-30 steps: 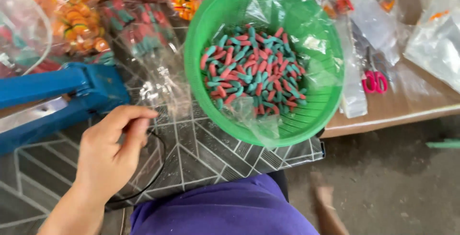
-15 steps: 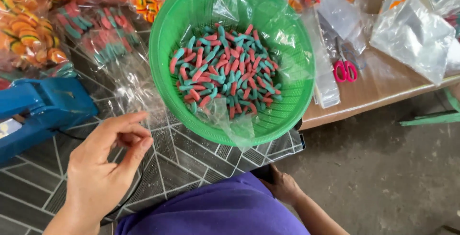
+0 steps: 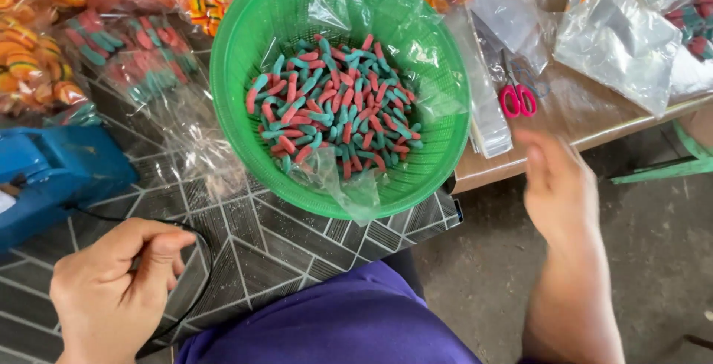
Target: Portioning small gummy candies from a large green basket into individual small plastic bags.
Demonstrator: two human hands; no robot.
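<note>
Counter (image 3: 312, 252): carries the green basket (image 3: 245, 59), the landmark.
Candy (image 3: 334, 104): red-teal pieces lie loose inside the basket, not yet bagged.
Filled bags (image 3: 126, 52): left of the basket.
Right hand (image 3: 557, 186): right of the basket, grip open, empty.
Left hand (image 3: 111, 290): below-left of the basket, fingers curled, nothing visibly held.

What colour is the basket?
Green; the basket shows clearly in the head view, holding red-and-teal candies.

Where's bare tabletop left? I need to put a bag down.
Free: the patterned mat between the green basket, blue sealer and left hand. Crowded: candy bags behind, and plastic bags around the scissors.
</note>
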